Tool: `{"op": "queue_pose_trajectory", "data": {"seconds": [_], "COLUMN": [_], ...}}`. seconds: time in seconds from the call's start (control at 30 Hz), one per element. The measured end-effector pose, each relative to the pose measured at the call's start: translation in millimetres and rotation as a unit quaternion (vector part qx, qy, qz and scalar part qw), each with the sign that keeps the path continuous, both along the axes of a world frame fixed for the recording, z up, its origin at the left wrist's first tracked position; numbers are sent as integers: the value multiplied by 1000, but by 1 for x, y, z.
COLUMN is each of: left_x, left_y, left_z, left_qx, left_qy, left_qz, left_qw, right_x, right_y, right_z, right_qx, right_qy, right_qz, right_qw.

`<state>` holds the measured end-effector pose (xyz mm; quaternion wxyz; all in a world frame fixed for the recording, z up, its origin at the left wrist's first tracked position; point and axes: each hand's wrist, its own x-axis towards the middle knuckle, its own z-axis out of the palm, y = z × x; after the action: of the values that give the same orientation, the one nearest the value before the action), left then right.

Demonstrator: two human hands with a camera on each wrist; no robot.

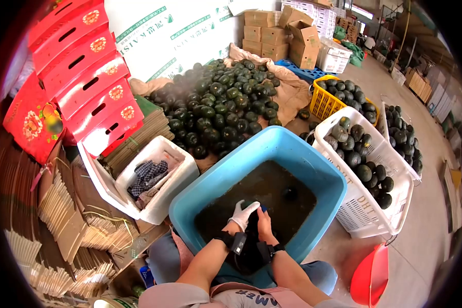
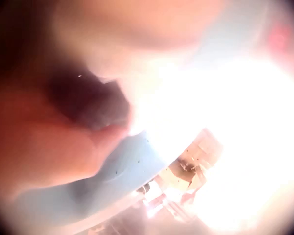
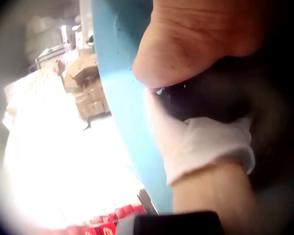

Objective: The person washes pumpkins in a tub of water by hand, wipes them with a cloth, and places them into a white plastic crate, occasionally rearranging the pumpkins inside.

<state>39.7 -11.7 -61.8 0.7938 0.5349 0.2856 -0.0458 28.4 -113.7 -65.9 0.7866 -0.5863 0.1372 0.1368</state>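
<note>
Over the murky water in a blue tub (image 1: 313, 159), the white-gloved left hand (image 1: 244, 214) and the bare right hand (image 1: 265, 226) are close together. In the right wrist view, the right palm (image 3: 196, 44) and the gloved left hand (image 3: 206, 147) grip a dark, wet-looking object (image 3: 206, 98) from opposite sides. The left wrist view is blurred and glared, with the dark object (image 2: 93, 103) between skin-toned shapes. Most of the object and several fingertips are hidden. Another dark round thing (image 1: 290, 193) lies in the water.
Dark green squashes (image 1: 215, 102) are heaped behind the tub. White crates (image 1: 362, 208) and a yellow crate (image 1: 323, 105) of squashes stand right, above a red basin (image 1: 369, 277). At left are a foam box (image 1: 182, 172) with cloths, red cartons (image 1: 90, 82) and stacked cardboard (image 1: 61, 215).
</note>
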Motion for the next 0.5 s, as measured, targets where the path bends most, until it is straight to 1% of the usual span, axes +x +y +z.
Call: {"op": "queue_pose_trajectory", "data": {"seconds": [0.03, 0.07, 0.1, 0.13, 0.17, 0.2, 0.27, 0.3, 0.33, 0.37, 0.4, 0.43, 0.47, 0.5], "left_x": [-4, -8, -16, -24, -35, -50, -65, -68, -69, -67, -64, -66, -72, -80], "left_y": [-1, 0, 8, 13, 18, 21, 23, 24, 24, 22, 17, 14, 8, 2], "left_z": [5, 9, 24, 38, 50, 85, 101, 104, 89, 62, 45, 50, 53, 72], "left_qx": [-2, -3, -117, -172, -244, -313, -333, -350, -349, -211, -72, -28, -34, -66], "left_qy": [-13, -25, -14, -8, 56, 119, 126, 128, 128, 11, -111, -148, -176, -162], "left_qz": [49, 98, 82, 78, 55, 33, 27, 22, 15, 37, 54, -10, -41, -70], "left_qw": [999, 995, 990, 982, 967, 942, 934, 928, 928, 977, 990, 989, 983, 982], "right_x": [-15, -23, -33, -45, -53, -64, -83, -88, -89, -87, -81, -75, -58, -48], "right_y": [2, 2, 1, 1, -3, -1, 1, -4, -3, 1, 2, 2, 1, -9], "right_z": [41, 48, 57, 62, 60, 54, 42, 53, 44, 32, 26, 35, 30, 41], "right_qx": [-58, -72, -71, -69, -73, -73, -122, -161, -163, -195, -230, -211, -133, -137], "right_qy": [5, -12, -29, -42, -46, -44, -154, -184, -185, -245, -304, -289, -263, -205], "right_qz": [20, 35, 52, 69, 101, 98, 15, 66, 58, 65, 68, 47, 2, 28], "right_qw": [998, 997, 996, 994, 991, 991, 980, 967, 967, 947, 922, 933, 956, 969]}}
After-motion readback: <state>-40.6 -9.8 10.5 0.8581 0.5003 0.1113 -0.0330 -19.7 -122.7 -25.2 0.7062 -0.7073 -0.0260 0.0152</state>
